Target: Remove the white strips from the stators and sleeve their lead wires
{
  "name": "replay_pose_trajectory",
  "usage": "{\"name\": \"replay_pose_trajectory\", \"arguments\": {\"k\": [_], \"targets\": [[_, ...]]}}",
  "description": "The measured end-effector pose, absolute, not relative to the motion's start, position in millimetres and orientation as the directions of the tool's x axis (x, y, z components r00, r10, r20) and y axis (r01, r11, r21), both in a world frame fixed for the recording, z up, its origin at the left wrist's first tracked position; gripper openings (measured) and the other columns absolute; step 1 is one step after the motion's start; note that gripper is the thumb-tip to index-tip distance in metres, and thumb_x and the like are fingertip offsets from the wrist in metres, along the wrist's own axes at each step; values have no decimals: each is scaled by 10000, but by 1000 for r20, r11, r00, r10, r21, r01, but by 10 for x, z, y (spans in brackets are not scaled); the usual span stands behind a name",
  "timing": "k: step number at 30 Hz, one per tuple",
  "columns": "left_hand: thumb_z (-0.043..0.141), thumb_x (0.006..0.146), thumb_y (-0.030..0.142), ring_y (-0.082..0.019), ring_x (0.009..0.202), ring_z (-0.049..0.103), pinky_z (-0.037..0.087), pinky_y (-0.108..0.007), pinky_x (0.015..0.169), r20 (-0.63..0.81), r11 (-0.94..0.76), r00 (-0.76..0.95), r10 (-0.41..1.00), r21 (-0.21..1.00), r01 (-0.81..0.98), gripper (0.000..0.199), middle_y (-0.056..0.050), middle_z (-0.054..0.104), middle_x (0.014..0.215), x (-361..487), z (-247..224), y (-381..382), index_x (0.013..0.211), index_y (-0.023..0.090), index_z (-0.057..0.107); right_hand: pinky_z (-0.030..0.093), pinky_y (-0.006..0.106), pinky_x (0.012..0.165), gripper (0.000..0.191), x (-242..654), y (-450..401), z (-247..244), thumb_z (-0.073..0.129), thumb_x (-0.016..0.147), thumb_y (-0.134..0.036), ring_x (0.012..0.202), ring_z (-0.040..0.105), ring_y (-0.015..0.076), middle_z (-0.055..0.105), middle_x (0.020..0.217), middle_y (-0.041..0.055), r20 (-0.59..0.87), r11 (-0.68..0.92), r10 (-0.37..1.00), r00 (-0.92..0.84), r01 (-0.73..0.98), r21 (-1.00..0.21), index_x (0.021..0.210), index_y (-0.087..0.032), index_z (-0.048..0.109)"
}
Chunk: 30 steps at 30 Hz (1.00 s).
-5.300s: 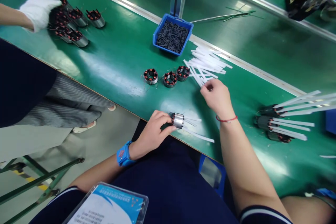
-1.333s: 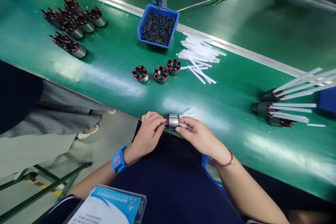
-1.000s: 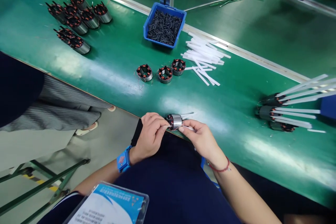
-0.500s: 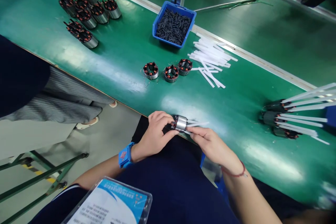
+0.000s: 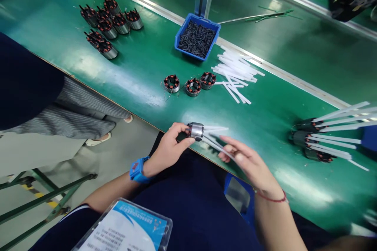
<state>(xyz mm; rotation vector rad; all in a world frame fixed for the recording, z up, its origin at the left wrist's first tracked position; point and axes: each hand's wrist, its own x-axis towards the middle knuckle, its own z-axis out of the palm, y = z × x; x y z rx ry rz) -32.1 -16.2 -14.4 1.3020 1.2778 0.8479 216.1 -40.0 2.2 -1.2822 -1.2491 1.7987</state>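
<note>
My left hand [image 5: 170, 147] is closed on a motor stator [image 5: 195, 131], a short silver cylinder with dark ends, held tilted on its side near the bench's front edge. Thin white strips [image 5: 216, 128] stick out of its right end. To the right, my right hand [image 5: 249, 162] has its fingers parted, the index finger stretched out. One strip reaches to its thumb and seems to touch it. Beyond my hands, three stators [image 5: 193, 87] with copper windings lie on the green bench [image 5: 141, 74].
A blue bin [image 5: 197, 37] of small black pieces stands at the back, beside a pile of white strips [image 5: 235, 66]. Several stators [image 5: 110, 27] stand at left; others with strips [image 5: 312, 137] lie at right. A person in striped trousers [image 5: 85, 110] stands at left.
My right hand has drawn back from the stator to the right, its fingers parting. The stator has shifted slightly left in my left hand, and its white strips show more.
</note>
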Motion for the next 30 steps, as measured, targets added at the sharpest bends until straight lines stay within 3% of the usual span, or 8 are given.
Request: {"name": "replay_pose_trajectory", "arguments": {"k": [5, 8, 11, 16, 20, 24, 27, 30], "targets": [[609, 830, 306, -162, 829, 581, 470, -322, 773, -368, 457, 275, 888, 769, -447, 162, -57, 631, 913, -225, -36, 46, 886, 154, 592, 479, 389, 830, 345, 2153, -469, -125, 541, 872, -363, 887, 594, 194, 618, 994, 67, -173, -185, 981, 93, 153, -971, 1196, -247, 530], [603, 840, 316, -150, 786, 581, 474, -282, 686, -433, 650, 494, 754, 602, -464, 172, -72, 639, 905, -21, -11, 34, 860, 148, 635, 392, 471, 995, 631, 2001, -505, -102, 660, 786, -345, 1189, 484, 257, 489, 1314, 109, -75, -34, 992, -102, 355, -934, 1343, -271, 373], [547, 870, 366, -185, 835, 607, 491, -324, 732, -421, 731, 643, 639, 593, -337, 257, -103, 650, 947, 172, -52, -47, 947, 141, 642, 408, 468, 987, 628, 1913, -519, -62, 652, 791, -343, 1194, 487, 263, 504, 1297, 120, 33, 98, 988, -151, 452, -887, 1343, -271, 362], [569, 846, 289, -236, 1137, 507, 442, -395, 935, -156, 101, 406, 901, 983, 154, 405, -110, 527, 1268, 115, -6, 97, 1240, 212, 510, 402, 542, 929, 538, 2267, -468, -152, 636, 791, -418, 1060, 557, 321, 619, 1119, 149, 127, 56, 992, 26, 797, -602, 1255, -197, 477], [517, 871, 257, -256, 1185, 437, 344, -460, 1030, 252, -405, 325, 912, 680, 610, 267, -108, 525, 1222, -130, 99, 504, 1119, 179, 572, 384, 581, 920, 632, 2690, -434, -142, 600, 811, -424, 1128, 501, 399, 532, 1245, 250, 225, -83, 959, 175, 926, -367, 1316, -83, 431], [585, 824, 240, -357, 1227, 355, 305, -548, 997, 288, -380, 288, 913, 349, 857, 321, -162, 457, 1300, -244, 52, 858, 1132, 148, 572, 239, 640, 1002, 821, 2702, -412, 103, 627, 789, -362, 1282, 294, 468, 313, 1409, 303, 543, -313, 733, 409, 912, -265, 1441, -65, 227], [573, 814, 160, -370, 1249, 340, 283, -559, 1002, 259, -409, 345, 902, 257, 876, 231, -161, 450, 1324, -234, -19, 935, 1043, 146, 603, 257, 564, 1038, 715, 2469, -244, 273, 583, 820, -300, 1300, 296, 406, 332, 1404, 257, 610, -143, 744, 273, 957, -253, 1430, -118, 259], [573, 818, 164, -358, 1253, 342, 280, -550, 1014, 257, -480, 416, 873, 293, 827, 105, -145, 475, 1308, -184, -40, 812, 910, 145, 622, 352, 476, 997, 519, 2220, 121, 262, 464, 874, -242, 1229, 404, 327, 455, 1306, 200, 403, 109, 915, 3, 961, -255, 1366, -127, 348]]}}
